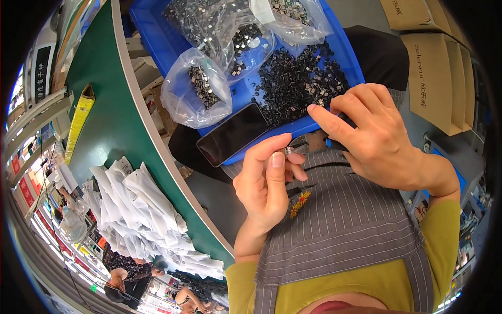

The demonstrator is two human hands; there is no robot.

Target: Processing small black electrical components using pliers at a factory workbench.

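My left hand [269, 180] is closed in front of the apron, pinching a small metal part [288, 149] between thumb and fingertips. The fingers partly cover that part. My right hand [374, 138] hovers at the near right edge of a blue tray [351, 49]. Its index finger stretches toward a loose pile of small black plastic parts [293, 78], while the other fingers curve; no held thing shows clearly. Small parts with shiny metal faces [321, 90] lie at the pile's right side. A dark phone [233, 134] rests across the tray's near left edge.
Clear plastic bags of small metal parts [204, 86] sit in the tray. At left, a green table [104, 125] carries a yellow box-shaped strip [79, 123] and a heap of white packets [141, 204]. Cardboard boxes [436, 78] stand at right. Other people [125, 272] appear lower left.
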